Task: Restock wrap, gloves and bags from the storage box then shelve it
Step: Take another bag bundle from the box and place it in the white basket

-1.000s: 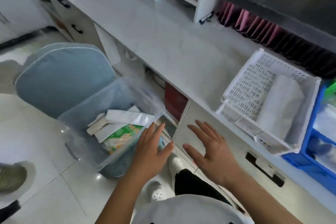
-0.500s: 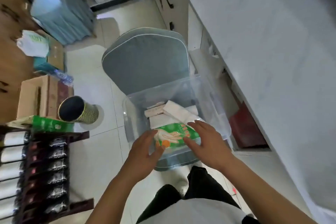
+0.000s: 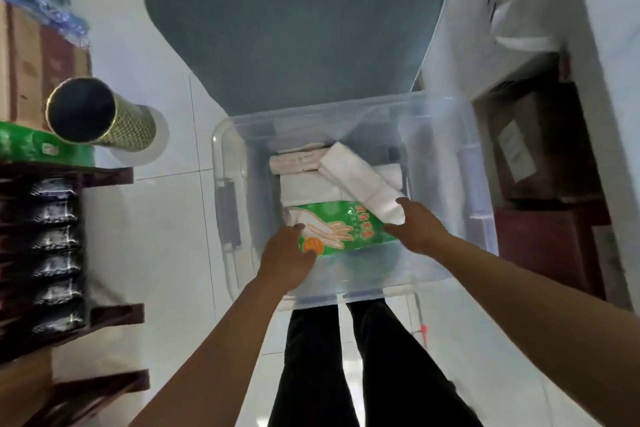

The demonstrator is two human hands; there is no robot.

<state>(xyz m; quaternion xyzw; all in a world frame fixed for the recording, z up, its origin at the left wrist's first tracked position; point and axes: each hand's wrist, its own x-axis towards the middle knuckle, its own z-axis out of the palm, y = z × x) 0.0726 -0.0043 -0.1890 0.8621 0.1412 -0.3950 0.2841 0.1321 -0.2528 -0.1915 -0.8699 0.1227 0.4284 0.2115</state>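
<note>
A clear plastic storage box point(image 3: 443, 274) sits on a grey-blue chair point(image 3: 294, 21) in front of me. Inside lies a green pack of gloves point(image 3: 343, 229) printed with a hand picture. Behind it are white folded packs point(image 3: 304, 187), a pale pink pack point(image 3: 294, 161) and a long white pack point(image 3: 360, 180) resting tilted across them. My left hand point(image 3: 285, 260) grips the glove pack's left end, thumb on top. My right hand point(image 3: 415, 227) holds its right end, with one finger touching the long white pack.
A gold mesh bin point(image 3: 100, 114) stands on the white tiled floor at left, beside cardboard boxes point(image 3: 38, 55) and a dark wooden rack point(image 3: 59, 253) of black packs. At right, a white counter's open cupboard holds a brown box point(image 3: 526, 146). My legs stand below the box.
My view swung from the counter and white basket down onto the storage box. Both hands went from hovering open above it to reaching inside and taking hold of the green glove pack.
</note>
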